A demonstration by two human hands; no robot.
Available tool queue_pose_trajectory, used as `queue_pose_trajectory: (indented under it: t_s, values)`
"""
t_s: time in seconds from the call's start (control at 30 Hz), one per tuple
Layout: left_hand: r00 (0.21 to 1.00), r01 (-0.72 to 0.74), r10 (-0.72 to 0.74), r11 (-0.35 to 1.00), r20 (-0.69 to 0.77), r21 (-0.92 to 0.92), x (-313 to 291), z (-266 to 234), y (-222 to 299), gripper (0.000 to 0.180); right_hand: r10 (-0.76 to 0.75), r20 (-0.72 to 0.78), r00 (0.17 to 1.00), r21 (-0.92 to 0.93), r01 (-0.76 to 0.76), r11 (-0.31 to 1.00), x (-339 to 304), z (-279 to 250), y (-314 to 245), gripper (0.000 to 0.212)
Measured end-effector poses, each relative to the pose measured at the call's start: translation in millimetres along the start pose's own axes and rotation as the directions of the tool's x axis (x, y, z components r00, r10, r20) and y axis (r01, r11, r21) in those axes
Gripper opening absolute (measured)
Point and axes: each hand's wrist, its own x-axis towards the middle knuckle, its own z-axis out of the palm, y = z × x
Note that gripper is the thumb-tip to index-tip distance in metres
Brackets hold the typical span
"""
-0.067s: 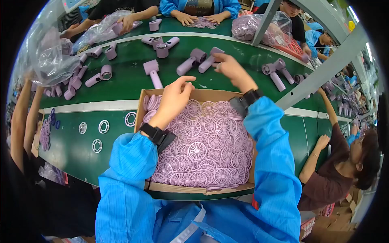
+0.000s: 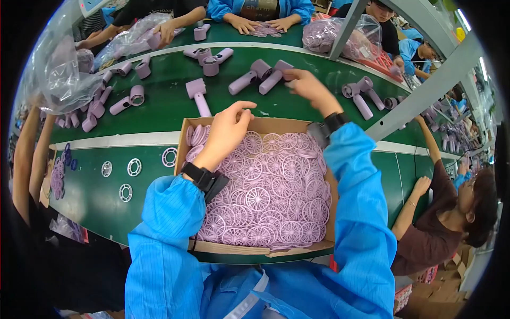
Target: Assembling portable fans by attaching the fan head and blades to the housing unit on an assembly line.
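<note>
My right hand (image 2: 311, 89) is stretched over the green belt, its fingertips at the head of a light purple handheld fan body (image 2: 272, 81); I cannot tell whether they touch it. Another fan body (image 2: 249, 78) lies just left of that one. My left hand (image 2: 229, 127) hovers above the far left of a cardboard box, fingers loosely bent, nothing visible in them. Light purple round fan grilles (image 2: 258, 198) fill the box (image 2: 234, 248) in front of me. Nearest to my left hand is a fan body with a square-looking head (image 2: 197, 93).
More fan bodies (image 2: 210, 64) are scattered along the belt (image 2: 164, 106). Several rings (image 2: 134, 167) lie left of the box. A grey metal post (image 2: 404, 109) slants across the right. Co-workers' hands (image 2: 241, 25) work across the belt; another person (image 2: 435, 212) sits at right.
My right hand has shifted slightly, its fingers drawing together at the fan head. My left hand stays almost where it was. The whole view has slid a little left.
</note>
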Motion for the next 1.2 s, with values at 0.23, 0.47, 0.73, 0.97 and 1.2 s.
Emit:
queue_pose_trajectory:
  t_s: [0.23, 0.47, 0.73, 0.97, 1.2]
  values:
    - [0.992, -0.127, 0.127, 0.988, -0.003, -0.094, -6.9, 48.3, 15.4, 0.023, 0.072, -0.238, 0.969, -0.933, -0.248, 0.262, -40.9, -225.6, 225.2, 0.036]
    - [0.993, -0.118, 0.116, 0.992, -0.039, -0.047, -13.1, 44.0, 12.8, 0.023, 0.227, -0.435, 0.871, -0.464, -0.433, 0.773, -66.3, -152.2, 182.8, 0.026]
    - [0.994, 0.093, -0.048, 0.811, 0.094, -0.578, -0.5, 39.7, 31.4, 0.039, 0.192, -0.101, 0.976, 0.647, -0.082, 0.758, -83.4, -46.7, -81.1, 0.030]
    - [0.989, 0.030, -0.137, 0.548, -0.054, -0.836, 5.8, 18.9, 29.4, 0.075, -0.214, 0.583, 0.784, -0.358, 0.485, 0.798, -126.7, 68.0, -75.9, 0.038]
    - [0.986, 0.020, -0.147, 0.591, -0.084, -0.806, -0.2, 1.4, 35.0, 0.082, -0.375, 0.388, 0.842, -0.325, 0.505, 0.800, -138.0, 98.0, -83.6, 0.037]
